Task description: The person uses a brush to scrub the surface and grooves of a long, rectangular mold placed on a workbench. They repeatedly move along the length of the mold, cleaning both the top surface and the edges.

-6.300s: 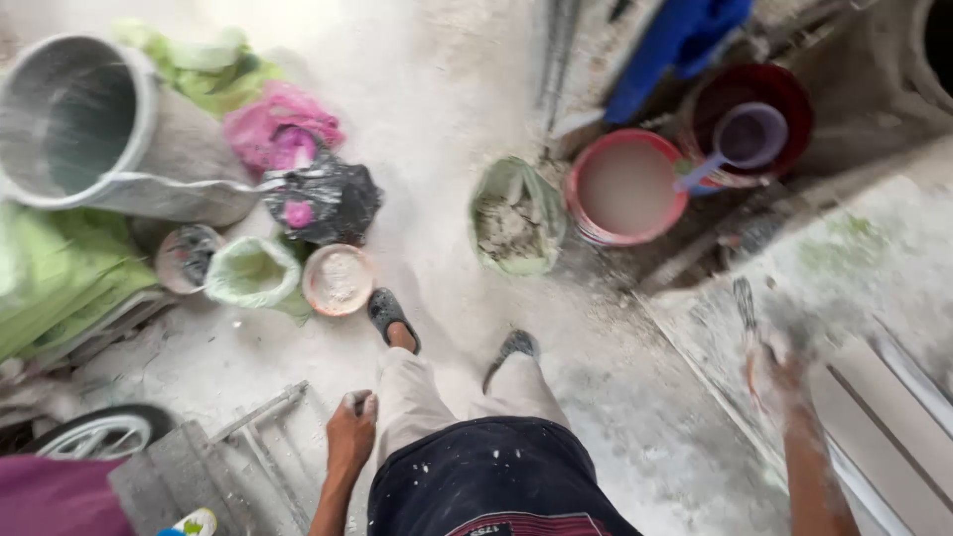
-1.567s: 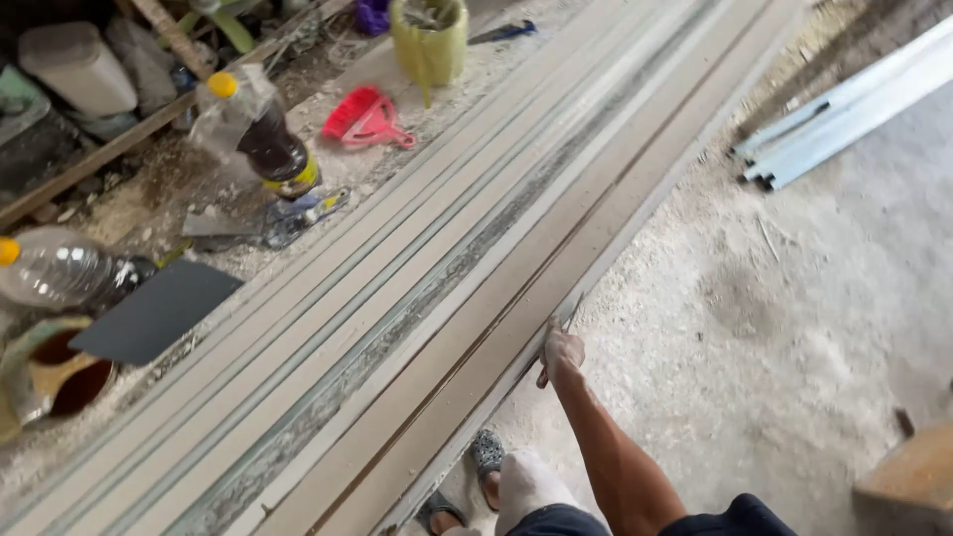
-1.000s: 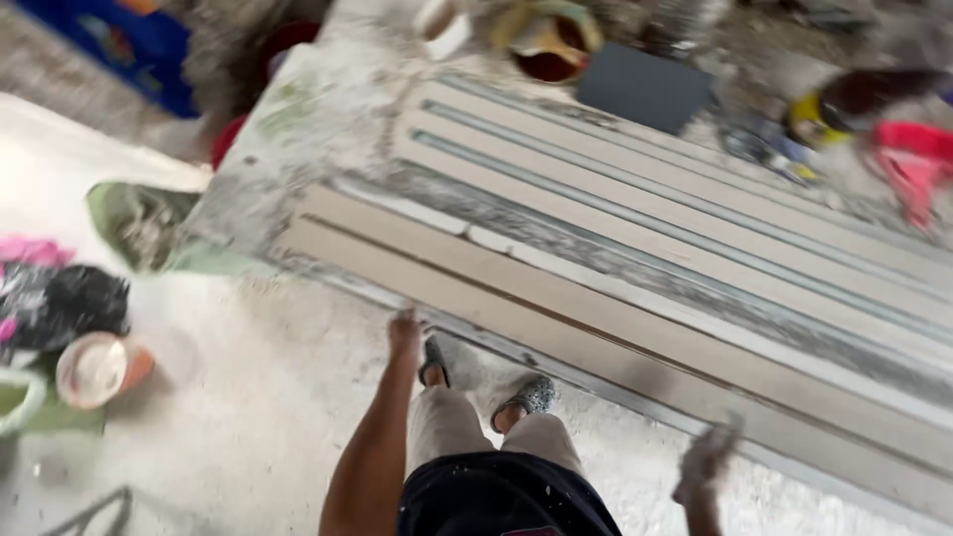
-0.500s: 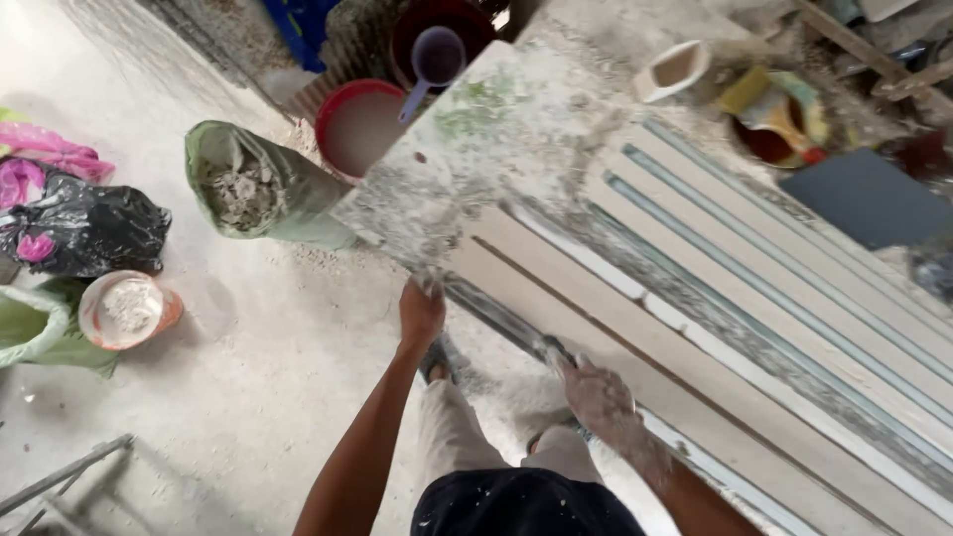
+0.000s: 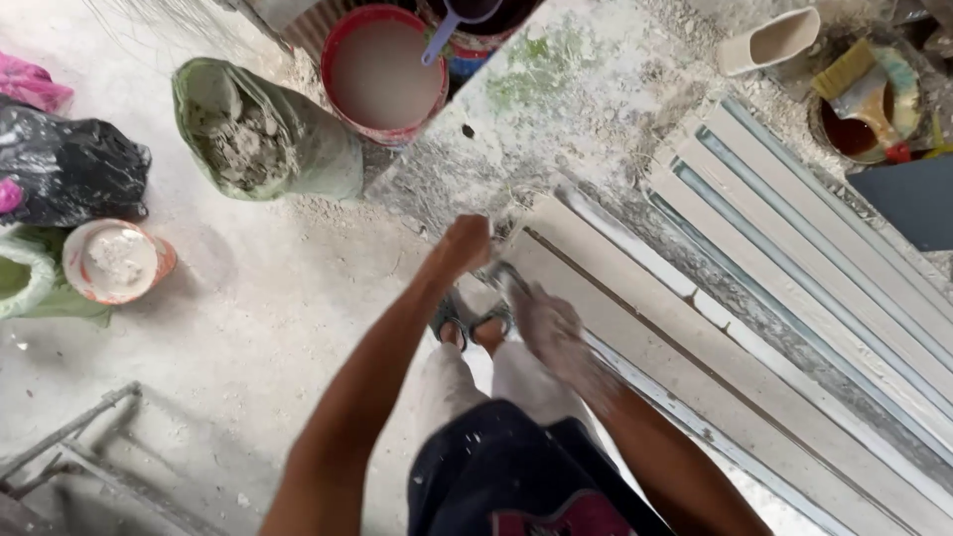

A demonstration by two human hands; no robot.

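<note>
Left hand point(image 5: 465, 241) at near end of long pale moulding strip point(image 5: 695, 347), fingers curled over its corner edge, clamped on it. Right hand point(image 5: 541, 316) dusty, motion-blurred, just beside left, on same strip's near edge; whether closed on it, cannot tell. Strip lies on concrete bench point(image 5: 586, 109), running away to right from both hands. Red bucket point(image 5: 382, 69) and green sack point(image 5: 268, 129) well apart, beyond left hand.

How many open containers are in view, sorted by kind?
Buckets: 2, a red one of pale liquid and a small white one of powder.
Sacks: 1, green, full of grey lumps.
Paint cans: 1, with a brush across it.
Scoops: 1, white.
Total: 5.
</note>
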